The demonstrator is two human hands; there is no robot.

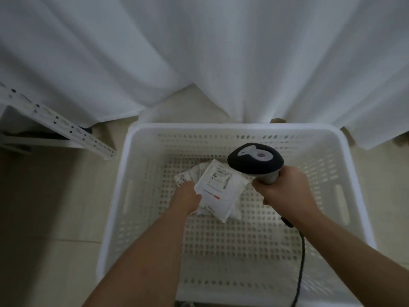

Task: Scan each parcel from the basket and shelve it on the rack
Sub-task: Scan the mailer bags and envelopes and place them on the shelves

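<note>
The flat white plastic mailer parcel [218, 191] with its printed label up, low inside the white perforated plastic basket [124, 196], looks light, limp and slippery, so the left hand [188, 199] pinches its edge while the right hand [282, 187] clasps the dark corded scanner [255, 161].

A white curtain [221, 52] is hanging in broad folds across the whole upper part of the view, its hem reaching down to the floor [44, 207]. The floor is showing pale beige tiles with faint joint lines, and a wedge of it is peeking out between two curtain folds.
</note>
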